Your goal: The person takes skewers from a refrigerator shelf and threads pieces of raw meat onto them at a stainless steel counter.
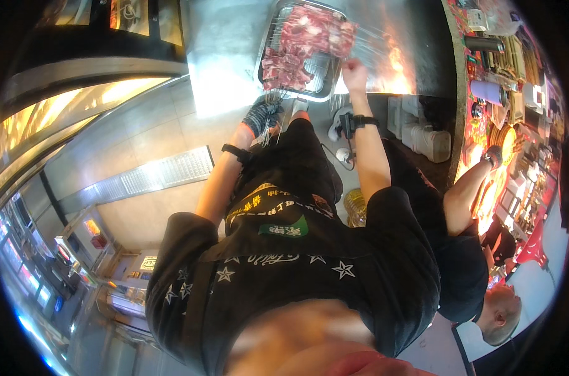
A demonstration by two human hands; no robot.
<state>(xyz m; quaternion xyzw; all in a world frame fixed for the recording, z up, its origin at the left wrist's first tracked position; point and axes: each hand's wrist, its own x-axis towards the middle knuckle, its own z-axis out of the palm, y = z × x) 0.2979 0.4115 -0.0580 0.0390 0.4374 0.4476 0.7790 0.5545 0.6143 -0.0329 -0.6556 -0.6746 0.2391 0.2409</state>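
Observation:
My left hand [262, 117] wears a grey patterned knit glove and grips a bunch of thin metal skewers at their bare ends. Raw meat threaded on skewers [285, 71] lies just beyond it, at the near left of a metal tray [332, 90]. A wire rack shows inside the tray. Further back, a larger pile of raw meat skewers [315, 29] covers the rack, its bare ends pointing right. My bare right hand [355, 75] is curled at the tray's right rim, beside those ends. Whether it holds a skewer is hidden.
Orange flames or their reflection [396, 66] show on the steel counter [223, 42] right of the tray. White plastic jerrycans [428, 141] stand below. A co-worker's gloved hand [493, 157] is at a crowded, brightly glowing counter, near a round yellow item [504, 139]. A clear bottle [356, 207] stands low beside me.

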